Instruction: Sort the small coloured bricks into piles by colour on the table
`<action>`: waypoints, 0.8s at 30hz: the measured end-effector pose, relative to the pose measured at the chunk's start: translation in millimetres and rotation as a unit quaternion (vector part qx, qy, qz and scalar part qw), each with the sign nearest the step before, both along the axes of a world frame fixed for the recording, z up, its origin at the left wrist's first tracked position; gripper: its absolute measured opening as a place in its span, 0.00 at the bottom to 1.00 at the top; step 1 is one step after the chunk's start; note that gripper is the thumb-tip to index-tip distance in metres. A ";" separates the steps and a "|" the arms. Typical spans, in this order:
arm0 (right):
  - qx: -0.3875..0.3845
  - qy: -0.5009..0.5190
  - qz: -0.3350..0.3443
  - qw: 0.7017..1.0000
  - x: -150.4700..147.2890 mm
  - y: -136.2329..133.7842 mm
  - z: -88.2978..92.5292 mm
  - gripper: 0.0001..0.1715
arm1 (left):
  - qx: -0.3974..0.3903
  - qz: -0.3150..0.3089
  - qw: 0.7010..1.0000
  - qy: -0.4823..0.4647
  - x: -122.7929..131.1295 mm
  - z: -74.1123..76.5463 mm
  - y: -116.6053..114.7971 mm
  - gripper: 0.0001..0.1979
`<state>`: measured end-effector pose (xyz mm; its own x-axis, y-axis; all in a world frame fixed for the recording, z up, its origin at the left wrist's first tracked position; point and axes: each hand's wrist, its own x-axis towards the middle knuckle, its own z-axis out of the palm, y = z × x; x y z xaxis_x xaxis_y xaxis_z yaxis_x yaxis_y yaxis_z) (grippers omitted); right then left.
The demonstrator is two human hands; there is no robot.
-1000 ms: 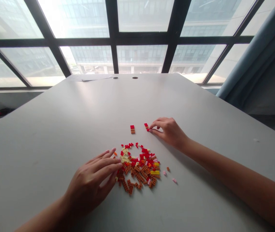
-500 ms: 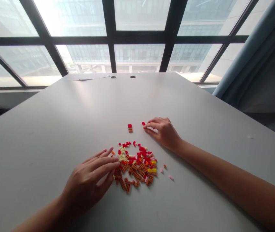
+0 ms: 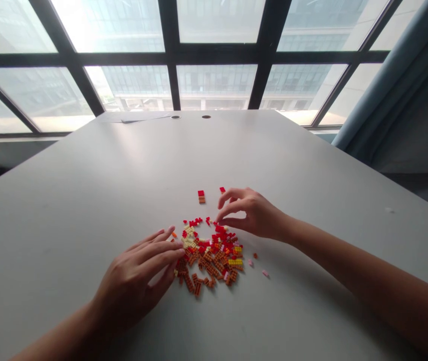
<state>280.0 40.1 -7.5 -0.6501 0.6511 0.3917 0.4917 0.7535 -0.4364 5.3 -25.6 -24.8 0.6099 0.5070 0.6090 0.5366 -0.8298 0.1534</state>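
Note:
A mixed pile of small toy building bricks (image 3: 212, 260), brown, red, cream, yellow and pink, lies on the white table. My left hand (image 3: 139, 273) rests at the pile's left edge, fingers stretched out and nothing seen in them. At the upper right edge of the pile is my right hand (image 3: 249, 210), thumb and a finger pinched at a small red brick (image 3: 215, 223). Beyond the pile lies a small block of red and brown bricks (image 3: 201, 197). To its right, a smaller red-topped piece (image 3: 222, 190) is partly hidden behind my right fingers.
Loose pink bricks (image 3: 265, 274) and a brown one (image 3: 255, 255) lie right of the pile. At the far edge of the table (image 3: 124, 160) are paper sheets (image 3: 135, 118) and two round holes. Windows and a blue curtain (image 3: 383, 100) stand behind.
My right hand has let go of the red-topped piece and come back toward me to the pile's upper edge. My left hand has hardly moved.

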 end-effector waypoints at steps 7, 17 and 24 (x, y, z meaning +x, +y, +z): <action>-0.027 -0.051 -0.004 0.998 0.0 -0.6 -0.9 0.04 | -0.006 0.000 1.000 -0.009 -0.3 -0.2 -0.6 0.12; -0.130 -0.052 -0.079 0.987 -1.4 -3.2 9.4 0.02 | 0.003 0.000 1.000 -0.005 0.0 0.6 0.4 0.11; -0.113 -0.031 -0.165 0.979 7.2 8.2 2.4 0.03 | 0.005 -0.001 1.000 0.002 0.6 1.3 0.1 0.11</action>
